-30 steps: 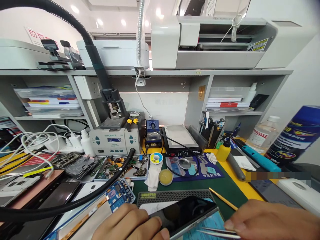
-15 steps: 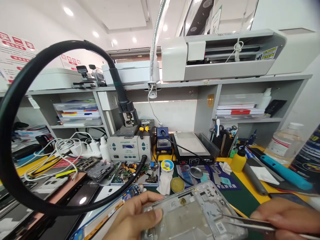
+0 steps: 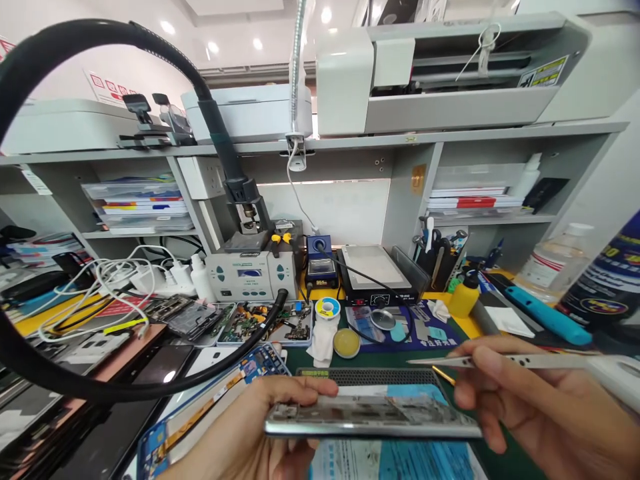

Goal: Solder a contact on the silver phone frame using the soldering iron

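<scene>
My left hand point(image 3: 287, 417) is closed on the left end of a smartphone point(image 3: 373, 421), fingers on top and the rest of the hand beneath. The phone is held nearly edge-on, its silver side facing me and its grey, worn inner parts just visible above. My right hand point(image 3: 530, 393) pinches a pair of slim metal tweezers point(image 3: 465, 361) that points left above the phone's right end. Lower fingers of that hand are close to the phone's right corner; whether they touch it I cannot tell. A blue and white printed packet point(image 3: 395, 460) lies beneath the phone.
A black hose point(image 3: 10, 347) loops across the left side from the hot air station point(image 3: 255, 277). Circuit boards fill a tray point(image 3: 267, 342). Solder wire point(image 3: 327, 308), a round yellowish tin point(image 3: 347, 343), a heating plate point(image 3: 377, 270) and a yellow bottle point(image 3: 464, 297) stand ahead.
The phone has tilted from showing its inner face to nearly edge-on. The tweezers have moved up and away from its surface. The camera view has shifted downward.
</scene>
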Demonstrator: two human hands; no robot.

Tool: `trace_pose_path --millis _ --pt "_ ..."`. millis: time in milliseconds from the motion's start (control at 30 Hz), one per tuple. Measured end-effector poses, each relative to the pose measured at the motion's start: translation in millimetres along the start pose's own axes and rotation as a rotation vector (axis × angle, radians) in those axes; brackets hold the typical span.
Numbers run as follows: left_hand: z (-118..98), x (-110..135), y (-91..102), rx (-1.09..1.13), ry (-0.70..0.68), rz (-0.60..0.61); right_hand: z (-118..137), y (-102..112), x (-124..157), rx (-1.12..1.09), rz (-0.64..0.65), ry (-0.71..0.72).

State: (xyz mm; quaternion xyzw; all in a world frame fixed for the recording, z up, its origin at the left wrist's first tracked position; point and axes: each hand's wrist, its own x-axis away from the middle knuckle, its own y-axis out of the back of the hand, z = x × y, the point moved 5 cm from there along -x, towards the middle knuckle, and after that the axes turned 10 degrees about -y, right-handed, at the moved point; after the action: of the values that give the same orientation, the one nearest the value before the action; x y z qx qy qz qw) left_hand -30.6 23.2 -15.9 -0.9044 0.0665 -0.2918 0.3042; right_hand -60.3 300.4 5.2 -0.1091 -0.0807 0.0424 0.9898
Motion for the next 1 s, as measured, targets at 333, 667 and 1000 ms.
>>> trace_pose_path --millis 333,667,1000 --pt "6 -2 -2.1 0.106 -0.098 -0.039 -2 -22 2 -0.206 0.054 -0.154" --pt "-4 -2 -5.0 -0.099 0.036 0.098 0 -39 2 -0.243 0.105 -0.207" --pt "-29 27 -9.4 -1.211 -0.947 0.154 22 -10 16 0.295 -0.195 0.35"
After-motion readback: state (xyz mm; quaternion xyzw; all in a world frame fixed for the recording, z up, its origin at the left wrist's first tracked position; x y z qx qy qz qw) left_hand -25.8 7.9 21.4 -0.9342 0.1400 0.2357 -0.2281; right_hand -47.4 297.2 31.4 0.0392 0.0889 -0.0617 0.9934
